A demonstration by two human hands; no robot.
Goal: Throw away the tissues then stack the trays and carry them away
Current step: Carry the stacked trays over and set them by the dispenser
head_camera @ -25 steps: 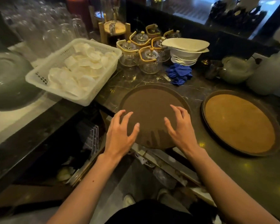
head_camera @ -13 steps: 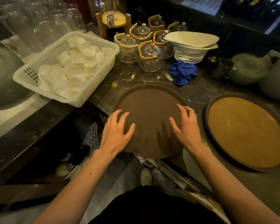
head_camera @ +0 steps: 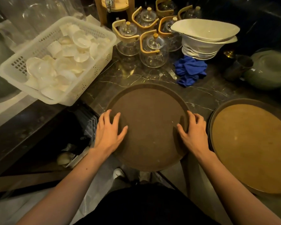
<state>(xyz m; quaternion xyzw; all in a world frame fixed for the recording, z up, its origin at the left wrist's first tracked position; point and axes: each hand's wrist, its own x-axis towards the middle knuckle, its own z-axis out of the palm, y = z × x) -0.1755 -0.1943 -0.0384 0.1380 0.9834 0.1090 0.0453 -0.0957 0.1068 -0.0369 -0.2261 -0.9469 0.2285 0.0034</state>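
1. Brown round tray (head_camera: 149, 120) lying flat on the dark marble counter (head_camera: 128, 78), near edge jutting out past the counter lip over the floor.
2. Left hand (head_camera: 109, 133) laid on the tray's left rim, fingers spread and loose, thumb reaching inward across the surface; not closed around anything.
3. Right hand (head_camera: 193, 132) on the right rim, fingers curled over the edge, thumb on top of the surface; looks like a grip just forming, not yet a firm clamp.
4. Tan-topped second tray (head_camera: 250, 148) just beside the first on the right, rims close together, touching or not cannot be told. Two trays counted, not yet stacked. No tissues visible on either.
5. Risk, as a judgement: overhanging tray could tip off the edge if pressed near its front; a lift with only fingertips on the rims could let it slip; a wide swing toward the tan tray could clip what stands behind.
6. Farther back: one crumpled blue cloth (head_camera: 191, 70); one white plastic basket (head_camera: 94, 70) of many small white dishes, too many to count.
7. Farthest: at least five glass teapots (head_camera: 152, 49) with wooden handles; one stack of white bowls (head_camera: 204, 39); green crockery (head_camera: 269, 70) at the right edge.
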